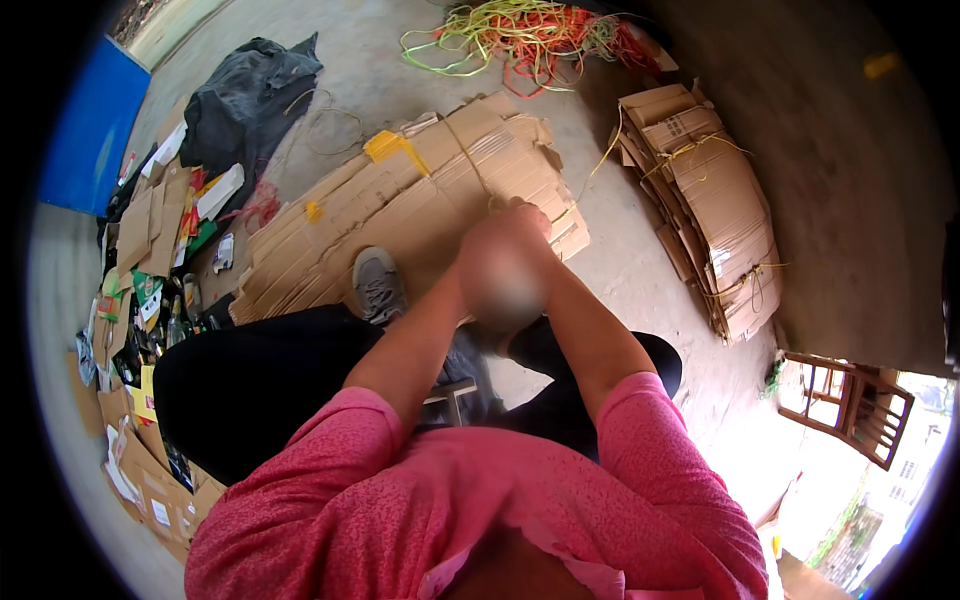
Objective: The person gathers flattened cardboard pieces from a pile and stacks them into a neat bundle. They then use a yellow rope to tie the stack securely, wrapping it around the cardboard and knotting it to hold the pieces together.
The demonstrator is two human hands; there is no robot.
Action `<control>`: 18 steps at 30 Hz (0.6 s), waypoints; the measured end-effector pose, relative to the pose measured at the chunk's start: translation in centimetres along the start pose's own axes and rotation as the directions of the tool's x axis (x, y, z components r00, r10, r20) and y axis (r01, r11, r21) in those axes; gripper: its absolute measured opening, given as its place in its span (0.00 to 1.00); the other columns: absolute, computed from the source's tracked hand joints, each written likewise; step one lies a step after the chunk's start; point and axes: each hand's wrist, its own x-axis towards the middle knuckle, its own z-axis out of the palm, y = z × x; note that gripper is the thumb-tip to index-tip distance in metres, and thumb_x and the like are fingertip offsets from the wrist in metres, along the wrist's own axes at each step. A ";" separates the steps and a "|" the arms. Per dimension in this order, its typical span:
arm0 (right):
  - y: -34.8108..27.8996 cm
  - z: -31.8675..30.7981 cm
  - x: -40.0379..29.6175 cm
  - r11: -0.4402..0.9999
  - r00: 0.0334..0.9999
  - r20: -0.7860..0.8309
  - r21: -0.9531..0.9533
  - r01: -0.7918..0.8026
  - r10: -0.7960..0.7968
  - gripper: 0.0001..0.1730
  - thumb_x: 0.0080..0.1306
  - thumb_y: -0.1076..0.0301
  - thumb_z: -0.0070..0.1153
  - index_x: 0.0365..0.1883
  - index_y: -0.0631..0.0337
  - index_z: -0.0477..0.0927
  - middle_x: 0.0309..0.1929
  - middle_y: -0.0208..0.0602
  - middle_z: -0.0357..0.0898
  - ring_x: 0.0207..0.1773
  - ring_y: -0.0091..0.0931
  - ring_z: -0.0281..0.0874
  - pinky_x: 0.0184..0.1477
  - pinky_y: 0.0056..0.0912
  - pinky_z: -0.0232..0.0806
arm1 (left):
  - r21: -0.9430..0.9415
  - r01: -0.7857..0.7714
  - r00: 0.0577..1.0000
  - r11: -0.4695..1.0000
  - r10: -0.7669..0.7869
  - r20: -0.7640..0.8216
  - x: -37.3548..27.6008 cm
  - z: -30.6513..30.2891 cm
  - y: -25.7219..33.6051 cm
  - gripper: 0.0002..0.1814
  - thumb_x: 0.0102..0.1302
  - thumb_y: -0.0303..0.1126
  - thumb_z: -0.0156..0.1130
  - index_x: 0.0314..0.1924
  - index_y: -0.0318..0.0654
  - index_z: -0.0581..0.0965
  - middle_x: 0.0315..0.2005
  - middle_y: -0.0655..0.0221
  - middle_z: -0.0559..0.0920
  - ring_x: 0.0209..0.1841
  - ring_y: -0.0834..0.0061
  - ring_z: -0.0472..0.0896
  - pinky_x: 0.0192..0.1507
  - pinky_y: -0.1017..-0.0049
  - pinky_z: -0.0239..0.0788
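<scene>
Before me on the floor lies a stack of flattened cardboard boxes [420, 187]. A thin yellow twine [466, 154] crosses its top and runs to my hands. My left hand [480, 238] and my right hand [532, 223] are close together over the stack's near right part, both closed on the twine. A blurred patch and overlapping wrists hide most of the fingers. From the hands a length of twine passes right, over the stack's edge, toward a second bundle. My foot in a grey sneaker [379, 281] rests on or against the stack's near edge.
A tied cardboard bundle [712, 217] lies at right. Tangled plastic strapping [532, 37] is at the far side. A dark sheet [251, 90], mixed scrap with bottles [169, 315] and a blue panel [94, 124] are left. A wooden chair [851, 405] stands lower right.
</scene>
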 end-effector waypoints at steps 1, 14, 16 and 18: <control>-0.1 -0.1 0.1 0.997 0.999 0.033 -0.080 0.010 -0.007 0.20 0.69 0.55 0.51 0.43 0.60 0.86 0.45 0.49 0.86 0.50 0.41 0.85 0.52 0.43 0.76 | -0.063 0.034 0.999 0.997 -0.034 -0.004 0.4 -0.2 -0.3 0.08 0.68 0.27 0.64 0.47 0.37 0.78 0.42 0.68 0.83 0.44 0.72 0.82 0.52 0.65 0.75; 12.2 1.6 1.7 0.805 0.796 0.518 -0.298 0.512 -0.314 0.19 0.66 0.62 0.49 0.42 0.64 0.87 0.44 0.52 0.86 0.49 0.44 0.85 0.51 0.46 0.76 | 0.275 -0.051 0.995 0.960 0.072 -0.069 1.8 0.3 -0.1 0.07 0.70 0.26 0.59 0.47 0.35 0.77 0.35 0.66 0.84 0.35 0.74 0.84 0.34 0.71 0.78; 12.1 0.1 -0.7 0.823 0.821 0.483 -0.300 0.482 -0.304 0.19 0.65 0.62 0.50 0.41 0.65 0.87 0.44 0.53 0.85 0.49 0.45 0.85 0.51 0.46 0.76 | 0.398 -0.087 0.979 0.913 0.153 -0.137 2.6 0.9 -0.1 0.08 0.69 0.25 0.59 0.47 0.35 0.77 0.34 0.67 0.85 0.32 0.77 0.84 0.31 0.74 0.77; 12.7 0.5 -1.9 0.854 0.860 0.428 -0.300 0.426 -0.279 0.18 0.64 0.63 0.50 0.41 0.66 0.87 0.45 0.55 0.85 0.49 0.46 0.84 0.51 0.47 0.75 | 0.643 -0.216 0.939 0.734 0.336 -0.069 2.2 1.9 0.3 0.08 0.68 0.25 0.59 0.47 0.35 0.77 0.33 0.63 0.85 0.32 0.71 0.84 0.32 0.71 0.76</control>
